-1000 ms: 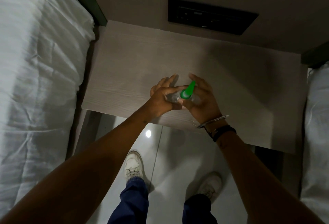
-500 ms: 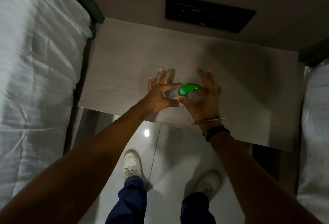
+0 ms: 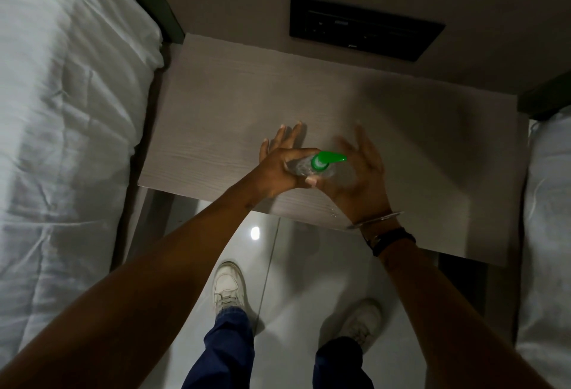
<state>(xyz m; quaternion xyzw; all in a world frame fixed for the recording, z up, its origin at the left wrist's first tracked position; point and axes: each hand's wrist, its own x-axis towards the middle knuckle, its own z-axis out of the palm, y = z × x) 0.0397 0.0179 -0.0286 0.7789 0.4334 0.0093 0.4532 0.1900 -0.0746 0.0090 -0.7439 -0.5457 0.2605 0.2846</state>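
A small clear bottle with a green pump top is held above the bedside table; it is judged light, smooth and slippery, best gripped round the body; it is pinched by the left hand; the right hand is spread wide beside it, blurred.

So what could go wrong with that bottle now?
The left hand pinches the bottle with thumb and forefinger only, its other fingers straight, so the bottle might slip and drop on the table. The green cap is flipped open, so it could spill. The right hand is open and blurred, close by, and might knock the bottle.
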